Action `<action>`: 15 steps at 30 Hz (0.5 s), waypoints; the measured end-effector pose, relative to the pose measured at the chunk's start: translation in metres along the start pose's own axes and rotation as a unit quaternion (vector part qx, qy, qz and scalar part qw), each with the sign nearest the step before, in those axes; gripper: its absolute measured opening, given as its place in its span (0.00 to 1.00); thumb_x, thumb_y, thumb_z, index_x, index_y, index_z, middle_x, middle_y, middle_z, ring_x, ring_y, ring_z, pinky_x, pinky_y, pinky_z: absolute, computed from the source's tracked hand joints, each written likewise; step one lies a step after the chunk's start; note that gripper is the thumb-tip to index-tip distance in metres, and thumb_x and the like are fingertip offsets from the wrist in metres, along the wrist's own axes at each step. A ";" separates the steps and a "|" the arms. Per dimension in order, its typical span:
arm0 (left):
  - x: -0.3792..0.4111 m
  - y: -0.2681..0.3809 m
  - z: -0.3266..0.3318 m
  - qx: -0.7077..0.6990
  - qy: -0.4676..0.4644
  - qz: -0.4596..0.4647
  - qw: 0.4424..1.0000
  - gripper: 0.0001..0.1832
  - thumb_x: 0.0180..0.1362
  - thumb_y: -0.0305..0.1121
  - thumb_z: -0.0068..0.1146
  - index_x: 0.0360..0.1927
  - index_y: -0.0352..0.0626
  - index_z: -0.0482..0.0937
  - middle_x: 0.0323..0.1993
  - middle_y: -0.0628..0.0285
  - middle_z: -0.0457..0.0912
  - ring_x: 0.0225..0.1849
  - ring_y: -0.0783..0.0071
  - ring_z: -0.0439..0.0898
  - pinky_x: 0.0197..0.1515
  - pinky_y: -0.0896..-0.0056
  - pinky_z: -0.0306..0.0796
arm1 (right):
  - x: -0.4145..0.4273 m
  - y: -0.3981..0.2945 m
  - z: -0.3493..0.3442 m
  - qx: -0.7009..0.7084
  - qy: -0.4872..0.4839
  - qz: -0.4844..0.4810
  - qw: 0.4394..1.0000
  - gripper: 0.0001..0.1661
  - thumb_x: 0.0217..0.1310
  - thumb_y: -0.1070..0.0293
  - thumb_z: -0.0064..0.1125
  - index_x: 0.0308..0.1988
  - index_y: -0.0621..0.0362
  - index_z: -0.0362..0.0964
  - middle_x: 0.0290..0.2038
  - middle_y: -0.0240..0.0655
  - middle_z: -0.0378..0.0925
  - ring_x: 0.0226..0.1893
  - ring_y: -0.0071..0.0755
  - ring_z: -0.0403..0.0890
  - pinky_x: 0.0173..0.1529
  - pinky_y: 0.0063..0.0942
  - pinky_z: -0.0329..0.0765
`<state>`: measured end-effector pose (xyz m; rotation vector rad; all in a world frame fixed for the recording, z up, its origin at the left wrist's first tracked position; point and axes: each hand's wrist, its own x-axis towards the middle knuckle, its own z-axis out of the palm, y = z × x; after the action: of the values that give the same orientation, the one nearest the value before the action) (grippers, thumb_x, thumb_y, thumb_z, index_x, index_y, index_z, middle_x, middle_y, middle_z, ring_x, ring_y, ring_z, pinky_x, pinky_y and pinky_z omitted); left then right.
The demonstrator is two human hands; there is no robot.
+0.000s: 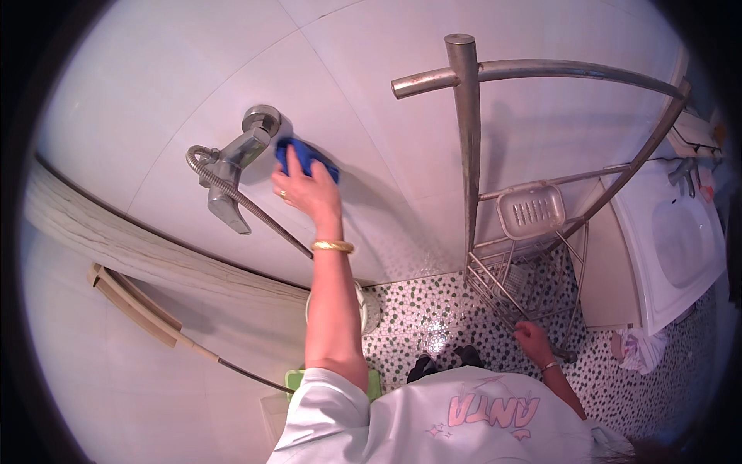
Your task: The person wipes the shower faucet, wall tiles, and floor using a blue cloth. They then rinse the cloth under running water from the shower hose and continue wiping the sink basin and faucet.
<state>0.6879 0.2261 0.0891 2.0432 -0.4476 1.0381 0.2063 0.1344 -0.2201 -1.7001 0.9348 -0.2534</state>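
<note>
My left hand [310, 188], with a gold ring and a gold bangle at the wrist, presses a blue cloth [307, 160] against the pale wall panel [359, 174]. The cloth lies just right of a chrome shower mixer tap [235, 165], below its round wall flange [261, 120]. A ribbed metal shower hose [255, 210] runs from the tap down behind my left forearm. My right hand [530, 338] hangs low at the right, its fingers curled beside the lower bars of a metal rack [493, 278]; whether it grips anything is unclear.
A metal soap dish [531, 213] sits in the tall rack, right of centre. Beyond it stands a white washbasin [678, 243], with a crumpled cloth [642, 350] below. A long-handled beige tool [139, 304] leans at the left. The floor is pebble-patterned [417, 301]; a green container [295, 379] stands on it.
</note>
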 end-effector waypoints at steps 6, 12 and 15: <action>-0.001 0.049 0.016 0.148 0.024 0.063 0.987 0.27 0.46 0.31 0.55 0.55 0.51 0.75 0.51 0.54 0.67 0.51 0.52 0.65 0.49 0.48 0.59 | -0.021 0.016 -0.013 -0.044 0.031 0.009 0.999 0.17 0.52 0.64 0.63 0.41 0.62 0.75 0.31 0.39 0.80 0.32 0.32 0.81 0.38 0.29 0.76; -0.118 0.053 0.041 0.102 -0.295 0.319 0.895 0.21 0.46 0.27 0.55 0.47 0.54 0.80 0.48 0.60 0.72 0.52 0.56 0.68 0.49 0.51 0.62 | -0.025 0.021 -0.011 -0.061 0.027 0.002 0.998 0.17 0.51 0.61 0.63 0.40 0.60 0.76 0.29 0.40 0.80 0.31 0.38 0.81 0.38 0.32 0.76; -0.186 -0.021 0.052 0.050 -0.533 0.180 0.825 0.21 0.45 0.28 0.56 0.45 0.60 0.83 0.46 0.61 0.74 0.51 0.54 0.70 0.53 0.53 0.68 | -0.025 0.012 -0.023 -0.048 0.048 0.005 0.998 0.17 0.51 0.63 0.63 0.40 0.61 0.76 0.29 0.40 0.80 0.31 0.35 0.81 0.38 0.30 0.76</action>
<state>0.6156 0.1924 -0.0877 2.5487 -1.4035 -0.0349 0.1705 0.1347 -0.2157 -1.7834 1.0403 -0.2891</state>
